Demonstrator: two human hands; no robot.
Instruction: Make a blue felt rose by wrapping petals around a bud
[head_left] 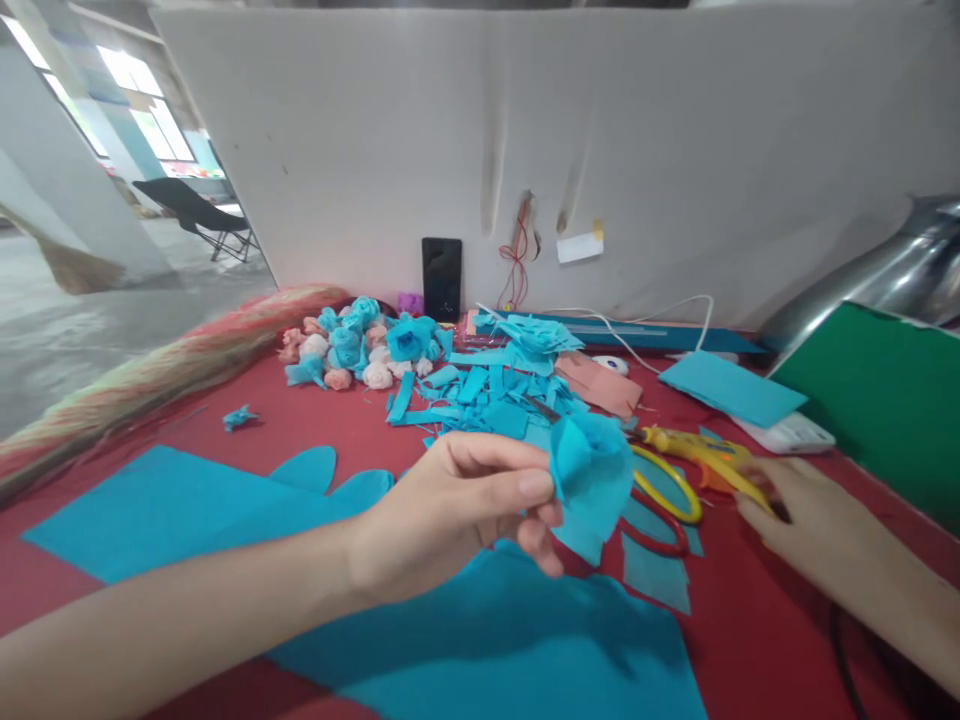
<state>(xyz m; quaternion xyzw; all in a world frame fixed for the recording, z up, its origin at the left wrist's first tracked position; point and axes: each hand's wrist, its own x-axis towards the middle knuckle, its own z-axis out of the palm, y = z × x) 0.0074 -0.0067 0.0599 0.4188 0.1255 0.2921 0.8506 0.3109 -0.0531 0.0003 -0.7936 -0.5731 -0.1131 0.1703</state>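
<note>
Head view, the only one I've got: my left grip [465, 505] is closed up on a blue paper flower [589, 475], thumb and index finger pinching its left side, with the other fingers curled loosely underneath. The flower is up off the table [757, 630], roughly mid-picture, and it covers part of the scissors [696, 508], whose yellow and red loops poke out just to the right of it.

Over on the right, my right grip [795, 510] is wrapped around the handle of a yellow glue gun [694, 450], nozzle pointing left toward the flower. It's a bit blurry there, so I can't tell whether a finger is on the orange trigger.

Under my left arm there's a big blue sheet [525, 645], plus another blue sheet [165, 510] farther left. Behind the flower sits a messy heap of blue scraps [484, 390], with some folded pink paper [600, 383] beside it. A bunch of blue, pink and white flowers [352, 345] is piled up to the left of that, and a black phone [442, 280] leans against the white panel [360, 130] at the back. Far right, a green board [877, 400] stands tilted in front of a shiny metal vessel [874, 255].
</note>
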